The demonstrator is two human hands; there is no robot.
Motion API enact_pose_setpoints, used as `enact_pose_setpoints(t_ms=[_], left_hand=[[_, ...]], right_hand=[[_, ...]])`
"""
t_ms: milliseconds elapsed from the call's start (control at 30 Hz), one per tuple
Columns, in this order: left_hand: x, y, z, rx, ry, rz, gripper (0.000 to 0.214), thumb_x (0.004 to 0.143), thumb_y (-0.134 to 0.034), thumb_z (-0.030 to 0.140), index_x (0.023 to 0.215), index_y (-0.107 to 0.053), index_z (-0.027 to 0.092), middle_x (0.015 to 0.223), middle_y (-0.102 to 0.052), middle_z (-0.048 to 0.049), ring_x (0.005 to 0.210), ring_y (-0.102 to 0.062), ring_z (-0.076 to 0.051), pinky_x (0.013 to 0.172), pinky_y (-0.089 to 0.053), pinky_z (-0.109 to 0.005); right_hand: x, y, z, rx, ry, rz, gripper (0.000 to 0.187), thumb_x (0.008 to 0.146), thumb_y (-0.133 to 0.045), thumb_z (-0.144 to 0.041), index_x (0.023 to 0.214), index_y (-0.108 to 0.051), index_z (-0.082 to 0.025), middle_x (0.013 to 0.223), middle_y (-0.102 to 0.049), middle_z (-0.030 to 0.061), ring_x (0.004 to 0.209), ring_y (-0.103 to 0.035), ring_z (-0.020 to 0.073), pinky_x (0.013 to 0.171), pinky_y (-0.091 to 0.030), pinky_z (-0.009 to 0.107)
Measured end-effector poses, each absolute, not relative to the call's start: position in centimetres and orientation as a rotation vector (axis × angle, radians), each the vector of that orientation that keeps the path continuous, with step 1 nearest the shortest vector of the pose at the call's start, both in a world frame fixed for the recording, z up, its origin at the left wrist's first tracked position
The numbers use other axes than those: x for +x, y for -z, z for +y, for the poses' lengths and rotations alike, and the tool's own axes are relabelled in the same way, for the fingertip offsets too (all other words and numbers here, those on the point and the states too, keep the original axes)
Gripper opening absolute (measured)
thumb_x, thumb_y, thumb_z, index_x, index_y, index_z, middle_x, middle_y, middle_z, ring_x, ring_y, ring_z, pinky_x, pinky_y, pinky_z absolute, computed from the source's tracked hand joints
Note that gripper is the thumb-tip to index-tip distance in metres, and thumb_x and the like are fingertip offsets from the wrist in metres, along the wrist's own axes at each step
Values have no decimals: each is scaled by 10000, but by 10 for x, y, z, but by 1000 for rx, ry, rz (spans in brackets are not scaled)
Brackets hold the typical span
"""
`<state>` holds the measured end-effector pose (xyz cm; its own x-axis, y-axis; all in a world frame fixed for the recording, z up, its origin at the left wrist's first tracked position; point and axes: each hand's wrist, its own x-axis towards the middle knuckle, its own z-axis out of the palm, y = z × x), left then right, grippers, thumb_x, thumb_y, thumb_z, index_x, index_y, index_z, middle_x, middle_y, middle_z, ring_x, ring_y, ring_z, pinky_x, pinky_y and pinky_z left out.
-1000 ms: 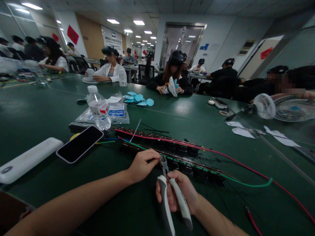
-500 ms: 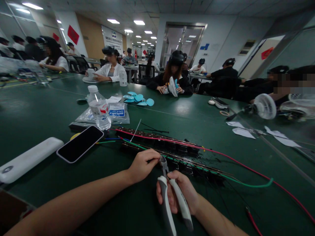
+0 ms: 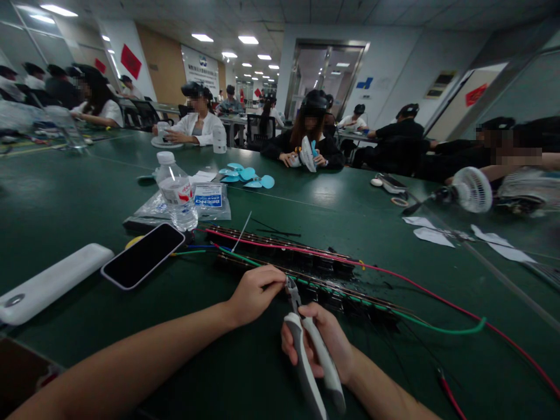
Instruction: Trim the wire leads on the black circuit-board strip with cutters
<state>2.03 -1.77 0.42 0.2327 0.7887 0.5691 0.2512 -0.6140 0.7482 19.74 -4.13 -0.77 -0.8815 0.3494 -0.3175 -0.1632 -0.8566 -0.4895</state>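
Observation:
My right hand [image 3: 321, 341] is closed around the grey-and-white handles of a pair of cutting pliers [image 3: 312, 350]. The pliers' jaws point away from me and meet the fingertips of my left hand [image 3: 258, 291] at the near edge of a long black strip with bare wires [image 3: 350, 291]. My left hand is pinched at that spot; what lies between its fingers is too small to make out. A green wire [image 3: 441, 330] runs along this strip. Behind it lies a second black strip [image 3: 284, 245] with a red wire [image 3: 411, 281] along it. A pale zip tie [image 3: 242, 231] sticks up from the strips.
On the left are a phone [image 3: 144, 256], a long white device [image 3: 56, 283] and a water bottle [image 3: 175, 189] beside a plastic bag [image 3: 214, 204]. Blue fan blades [image 3: 245, 175] lie farther back. A small white fan [image 3: 472, 191] stands at right. Co-workers sit across the table [image 3: 350, 204].
The handles of the pliers have drawn closer together and swung slightly right as my right hand squeezes. My left hand stays in place.

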Motion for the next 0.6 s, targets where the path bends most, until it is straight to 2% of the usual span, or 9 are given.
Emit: enact_pose_setpoints(t_ms=[233,433,600], left_hand=[[20,-7,-18,1948,-1344,940,135,836,-522,122,778,-644,126,765,-636,-49,740,-590,-138,709,-487,-270],[22,-3,-18,1728,-1208,896,164,856,-484,190,823,-616,99,789,-561,-41,543,-566,-74,498,-487,-195],[23,-1,-16,1663,-1163,871,169,860,-481,214,836,-600,97,786,-553,-35,492,-547,-53,447,-463,-172]], right_hand=[[199,6,-40,-552,-2747,-645,531,780,-301,-506,727,-575,-54,579,-601,125,335,-276,46,264,-199,152],[203,8,-33,-448,-2824,-643,505,781,-301,-487,738,-576,-66,610,-604,123,352,-246,44,252,-194,144],[204,6,-31,-400,-2864,-629,486,775,-305,-474,736,-575,-72,607,-598,110,349,-243,46,250,-186,143]])
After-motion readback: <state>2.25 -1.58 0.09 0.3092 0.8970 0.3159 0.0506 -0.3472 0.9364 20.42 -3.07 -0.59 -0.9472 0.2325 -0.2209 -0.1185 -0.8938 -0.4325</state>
